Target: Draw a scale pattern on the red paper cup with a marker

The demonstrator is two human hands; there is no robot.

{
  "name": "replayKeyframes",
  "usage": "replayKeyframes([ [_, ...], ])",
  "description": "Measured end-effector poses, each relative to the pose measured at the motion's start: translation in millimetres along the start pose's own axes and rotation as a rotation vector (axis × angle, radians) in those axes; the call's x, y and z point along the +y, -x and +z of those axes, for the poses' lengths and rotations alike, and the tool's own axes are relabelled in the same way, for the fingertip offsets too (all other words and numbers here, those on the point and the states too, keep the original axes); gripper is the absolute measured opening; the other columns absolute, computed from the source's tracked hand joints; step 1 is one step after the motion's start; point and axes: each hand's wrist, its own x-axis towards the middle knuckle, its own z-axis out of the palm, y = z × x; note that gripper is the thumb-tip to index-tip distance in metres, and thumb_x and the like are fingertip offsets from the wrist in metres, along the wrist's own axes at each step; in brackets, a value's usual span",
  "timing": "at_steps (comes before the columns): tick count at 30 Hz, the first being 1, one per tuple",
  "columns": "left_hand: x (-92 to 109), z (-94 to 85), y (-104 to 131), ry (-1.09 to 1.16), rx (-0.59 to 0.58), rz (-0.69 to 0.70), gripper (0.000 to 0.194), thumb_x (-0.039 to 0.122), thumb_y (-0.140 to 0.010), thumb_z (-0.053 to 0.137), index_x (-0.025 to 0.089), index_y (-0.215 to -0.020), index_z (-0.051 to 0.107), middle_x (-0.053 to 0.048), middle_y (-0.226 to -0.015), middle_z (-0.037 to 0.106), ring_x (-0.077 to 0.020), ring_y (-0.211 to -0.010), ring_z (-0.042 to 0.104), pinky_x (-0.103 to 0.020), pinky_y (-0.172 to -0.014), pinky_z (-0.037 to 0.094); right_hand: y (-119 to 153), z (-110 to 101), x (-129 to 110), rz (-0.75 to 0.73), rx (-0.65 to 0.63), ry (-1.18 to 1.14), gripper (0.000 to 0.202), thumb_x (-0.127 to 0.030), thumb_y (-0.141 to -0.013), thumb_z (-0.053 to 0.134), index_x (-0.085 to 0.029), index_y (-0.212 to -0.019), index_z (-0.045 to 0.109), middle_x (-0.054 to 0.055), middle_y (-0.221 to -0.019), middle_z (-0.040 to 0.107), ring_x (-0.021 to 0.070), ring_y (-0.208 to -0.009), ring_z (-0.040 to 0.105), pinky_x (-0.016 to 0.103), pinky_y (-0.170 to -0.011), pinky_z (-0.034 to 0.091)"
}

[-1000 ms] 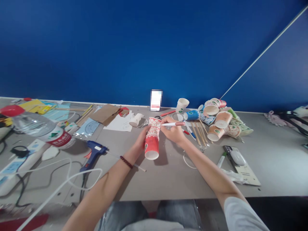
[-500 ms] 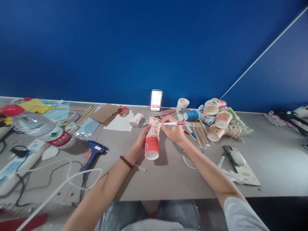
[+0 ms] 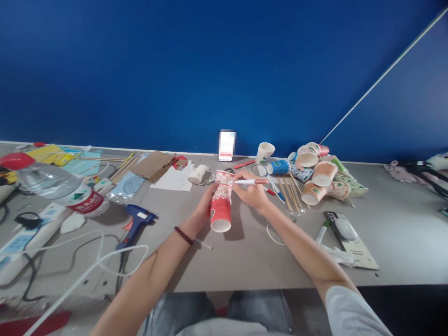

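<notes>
A red and white patterned paper cup piece (image 3: 221, 210) lies on its side at the middle of the table, its round white-rimmed end toward me and a narrower patterned part at the far end. Wrapped round its left side is my left hand (image 3: 207, 200), with a dark beaded bracelet at the wrist. My right hand (image 3: 250, 193) grips a white and red marker (image 3: 255, 181) at the cup piece's upper right. The marker's tip end is at the patterned part; whether it touches is too small to tell.
On the left are a bottle (image 3: 63, 186), a blue glue gun (image 3: 135, 226), a power strip (image 3: 31, 238) and loose cables. Several paper cups (image 3: 313, 192) and sticks (image 3: 289, 193) lie right. A phone (image 3: 227, 145) stands at the back.
My right hand and the marker have shifted slightly to the left, and the marker lies at a slightly different angle. My left hand and the cup piece have barely moved.
</notes>
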Motion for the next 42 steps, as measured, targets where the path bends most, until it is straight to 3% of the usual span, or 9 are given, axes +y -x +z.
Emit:
replayKeyframes([
  [24,0,-0.2,-1,-0.008,-0.036,0.038,0.029,0.037,-0.089,0.056,0.011,-0.089,0.067,-0.007,-0.067,0.067,-0.0167,-0.057,0.064,-0.027,-0.057,0.053,2,3,4,-0.026,0.019,-0.006,0.01,-0.017,-0.077,0.06,-0.024,-0.077,0.053,-0.001,-0.072,0.063,0.0174,-0.068,0.06,0.032,-0.066,0.047],
  [42,3,10.1,10,-0.096,-0.017,-0.02,0.034,0.04,-0.088,0.051,0.01,-0.08,0.067,-0.011,-0.067,0.067,-0.0188,-0.052,0.062,-0.03,-0.052,0.051,-5,-4,-1,0.17,0.102,-0.193,0.004,-0.02,-0.075,0.057,-0.021,-0.073,0.054,0.0,-0.075,0.057,0.0153,-0.069,0.053,0.029,-0.06,0.041],
])
